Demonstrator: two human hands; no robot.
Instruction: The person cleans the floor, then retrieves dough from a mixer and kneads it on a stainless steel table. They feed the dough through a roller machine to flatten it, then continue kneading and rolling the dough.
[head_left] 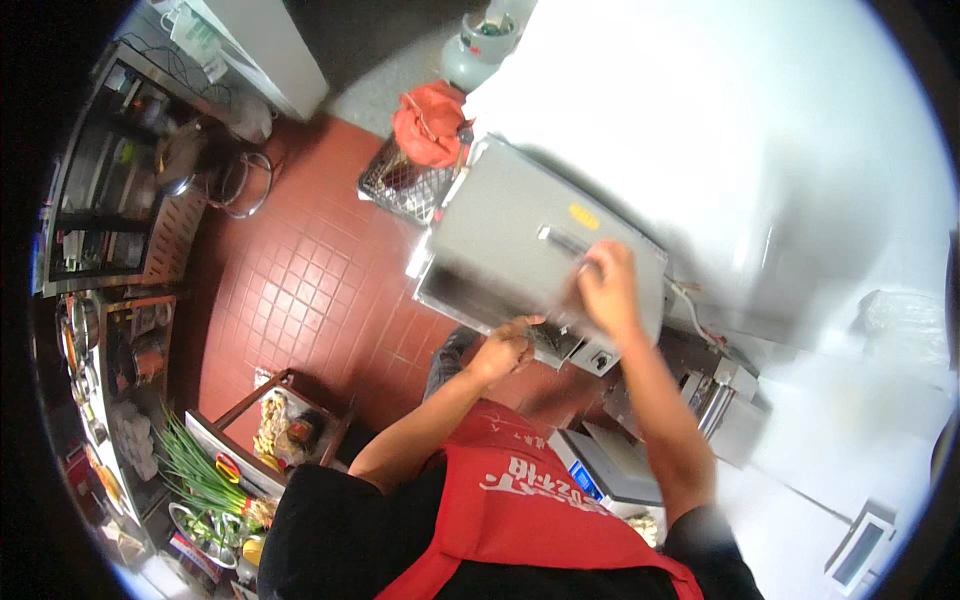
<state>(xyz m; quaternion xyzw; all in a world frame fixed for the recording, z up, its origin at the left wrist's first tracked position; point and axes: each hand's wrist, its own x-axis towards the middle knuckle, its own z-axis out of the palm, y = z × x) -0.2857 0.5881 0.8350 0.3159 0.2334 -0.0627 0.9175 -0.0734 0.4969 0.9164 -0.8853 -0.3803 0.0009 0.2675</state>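
Observation:
A grey metal box-shaped appliance (pixel 490 205) with a broad lid stands in front of me, with a dark strip along its near side. The lid carries a bar handle (pixel 562 238). My right hand (pixel 610 290) is closed at the right end of that handle, its fingers partly smeared by motion. Below it is a brownish blur that I cannot make out. My left hand (pixel 503 352) is at the appliance's near edge, fingers curled and one pointing right; anything inside them is hidden. Between my forearms, near the right one, a control knob (pixel 600 360) shows on the front.
Left of the appliance are a black crate (pixel 400 185) and a red bag (pixel 430 122), with a gas cylinder (pixel 478 55) behind. Green onions (pixel 195 465) lie at lower left beside a tray (pixel 290 425). A scale (pixel 605 465) sits near my right arm. Shelving lines the left.

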